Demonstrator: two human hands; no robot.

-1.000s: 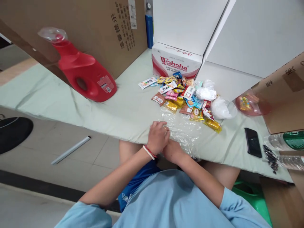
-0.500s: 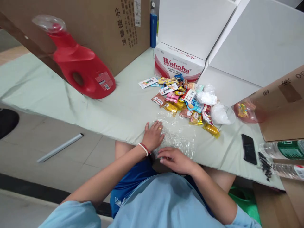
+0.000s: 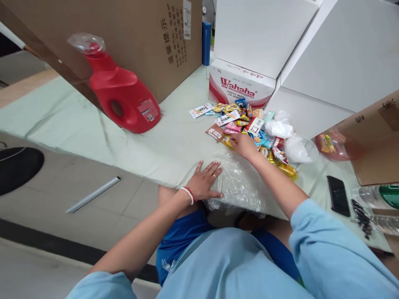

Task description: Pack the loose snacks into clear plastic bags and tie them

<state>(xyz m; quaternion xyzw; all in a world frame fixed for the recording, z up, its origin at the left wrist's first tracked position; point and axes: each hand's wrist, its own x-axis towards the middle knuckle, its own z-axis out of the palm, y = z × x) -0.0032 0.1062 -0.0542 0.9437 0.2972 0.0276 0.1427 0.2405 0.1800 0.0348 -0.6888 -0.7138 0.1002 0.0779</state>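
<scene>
My left hand (image 3: 204, 182) lies flat with its fingers spread, on the left edge of a clear plastic bag (image 3: 240, 182). The bag is spread over the front of the table, and its lower edge hangs over my lap. My right hand (image 3: 245, 144) is at the near side of a heap of snack packets, its fingers curled by a yellow snack packet (image 3: 226, 141). What the fingertips grip, if anything, is hidden. Close by are a brown packet (image 3: 215, 132), white stick packets (image 3: 227, 118) and a red-and-white packet (image 3: 254, 126).
A red detergent jug (image 3: 134, 104) stands at the left before a large cardboard box (image 3: 131, 41). Behind the snacks is a Wahaha carton (image 3: 240, 85). To the right are crumpled white plastic bags (image 3: 297, 148), a reddish clear bowl (image 3: 335, 145), a phone (image 3: 338, 196) and plastic bottles (image 3: 370, 197).
My right hand has moved from the near edge of the plastic bag forward to the snack heap. The left hand stays on the bag, its thumb now spread wider. The view has shifted slightly left.
</scene>
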